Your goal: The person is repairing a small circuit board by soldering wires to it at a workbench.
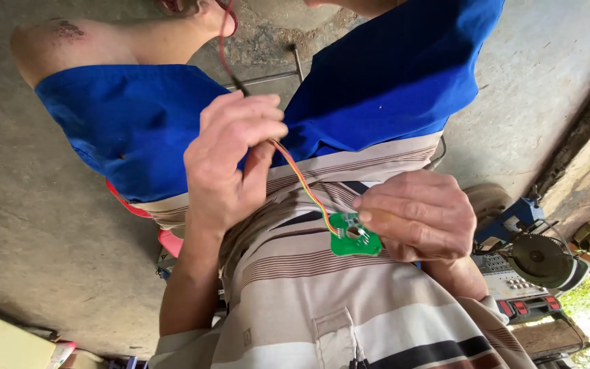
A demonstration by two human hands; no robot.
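Green circuit board point(354, 240), just one, sits pinched at its edge in my right hand point(418, 215), over my striped shirt point(322, 301). One ribbon of coloured wires point(302, 179) runs from it up into my left hand point(230, 160), whose fingers close round it. A red lead point(221, 41) is there too, though its upper end is cut off, perhaps joining the same bundle.
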